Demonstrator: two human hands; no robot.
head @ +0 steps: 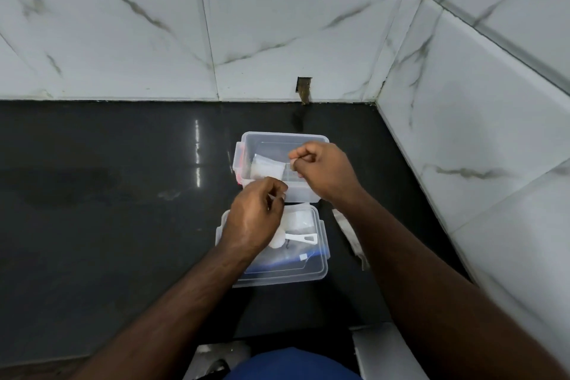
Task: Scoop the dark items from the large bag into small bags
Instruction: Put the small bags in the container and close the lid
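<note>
**Both hands pinch a small clear bag over the open tub**

The landmark here is the clear plastic tub (282,145), which sits on a black countertop (108,194) near a corner of white marbled wall tiles (138,40).

Above the tub's near edge, the left hand (254,219) has its fingers curled, thumb and forefinger closed together on one end of a small clear bag (285,174). The right hand (324,171) hovers over the tub's right half, its fingertips likewise pinched on the bag's other end. The bag is stretched between the two hands (its film is so thin that its outline is hard to follow).

Inside the tub, toward its left side, lie a few more small bags (266,165), pale and crumpled. A strip of red shows on the tub's left wall.

Just in front of the tub, touching or nearly touching it, lies the tub's lid (320,271), rim upward. On the lid rest a white plastic scoop (296,237), handle pointing right, and a larger clear bag with a blue zip strip (277,265), partly hidden by the left wrist. Whether it holds dark items cannot be told.

To the right of the lid, a crumpled pale wrapper (348,231) lies on the counter.
</note>
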